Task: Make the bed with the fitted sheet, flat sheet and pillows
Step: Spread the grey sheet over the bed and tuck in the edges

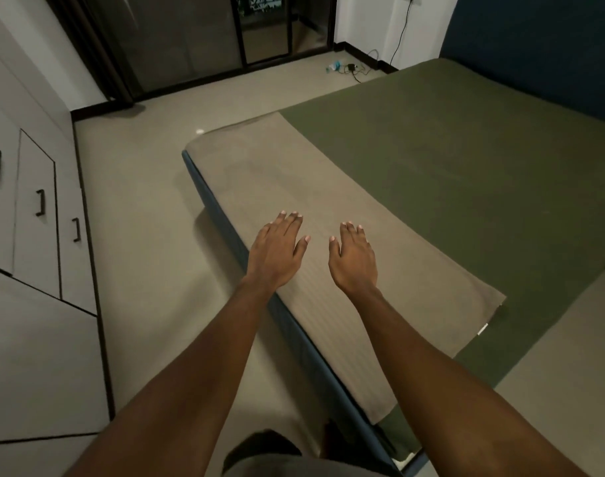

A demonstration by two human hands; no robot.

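Observation:
A dark green fitted sheet (466, 160) covers the mattress of the bed. A folded tan flat sheet (277, 180) with fine stripes lies as a long band along the foot of the bed, on top of the green sheet. My left hand (277, 249) and my right hand (354, 259) are both stretched out flat, palms down, fingers straight, over the tan sheet near its near edge; whether they press on it I cannot tell. No pillows are in view.
The blue bed frame (222, 222) runs along the bed's left edge. White cabinets with black handles (41, 203) line the left wall. Bare beige floor (139, 187) lies between. A charger and cables (351, 68) lie on the floor by the far wall.

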